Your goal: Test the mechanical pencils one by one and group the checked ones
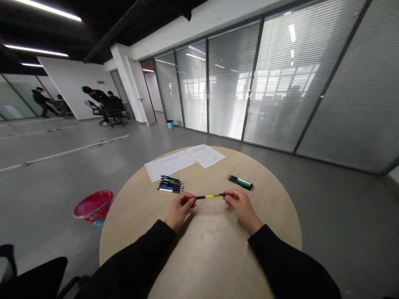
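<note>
A black and yellow pen is stretched level between my two hands, just above the table. My left hand pinches its black end, and my right hand grips the opposite end by the clip. Beyond my left hand lies a group of several pens with black, green, blue and white barrels, side by side. A smaller group of pens, black with green and white parts, rests beyond my right hand.
Two printed paper sheets lie at the far side of the round wooden table. A red-lined wastebasket stands on the floor to the left, near a black chair. People and office chairs are in the background.
</note>
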Available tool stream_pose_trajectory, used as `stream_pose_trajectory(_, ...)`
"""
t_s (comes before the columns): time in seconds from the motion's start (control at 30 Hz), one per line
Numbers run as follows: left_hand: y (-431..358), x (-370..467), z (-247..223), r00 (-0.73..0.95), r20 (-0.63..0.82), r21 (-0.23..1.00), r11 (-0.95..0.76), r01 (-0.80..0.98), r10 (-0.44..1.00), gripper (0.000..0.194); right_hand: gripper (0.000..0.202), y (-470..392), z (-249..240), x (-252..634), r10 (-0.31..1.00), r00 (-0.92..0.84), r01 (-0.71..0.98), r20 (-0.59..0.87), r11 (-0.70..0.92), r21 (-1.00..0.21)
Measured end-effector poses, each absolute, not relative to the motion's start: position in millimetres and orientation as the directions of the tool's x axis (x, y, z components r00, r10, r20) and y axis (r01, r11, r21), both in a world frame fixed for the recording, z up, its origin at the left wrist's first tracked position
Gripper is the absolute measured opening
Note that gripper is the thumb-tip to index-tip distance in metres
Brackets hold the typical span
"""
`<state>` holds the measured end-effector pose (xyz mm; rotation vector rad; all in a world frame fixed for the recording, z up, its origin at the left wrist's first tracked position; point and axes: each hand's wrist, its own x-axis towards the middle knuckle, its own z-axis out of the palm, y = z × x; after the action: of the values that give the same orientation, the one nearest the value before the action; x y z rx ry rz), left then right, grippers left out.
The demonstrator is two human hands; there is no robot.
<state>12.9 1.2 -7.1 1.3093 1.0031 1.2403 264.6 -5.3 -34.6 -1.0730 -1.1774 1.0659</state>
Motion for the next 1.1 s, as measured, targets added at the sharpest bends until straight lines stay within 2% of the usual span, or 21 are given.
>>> stream_pose_trajectory(0.2,2.1,12.9,-10.4,0.113,0.125,0.992,-0.120,-0.049,0.986,0.034,0.030,-3.5,-36.5,266.0,0.982,0.092,-0.020,0.165,0.167,-0.986)
stream_pose_trajectory(0.6,3.7,13.2,-13.6,0.109,0.124,0.992,-0.126,0.012,0.986,0.034,0.020,-8.0,-40.4,265.7,0.962,0.087,0.261,0.259,0.229,-0.938)
stream_pose_trajectory(1.1,4.4,13.2,-14.7,0.099,0.114,0.993,-0.115,-0.001,0.988,0.033,0.020,-8.1,-40.5,265.6,0.949,0.088,0.312,0.302,0.262,-0.913)
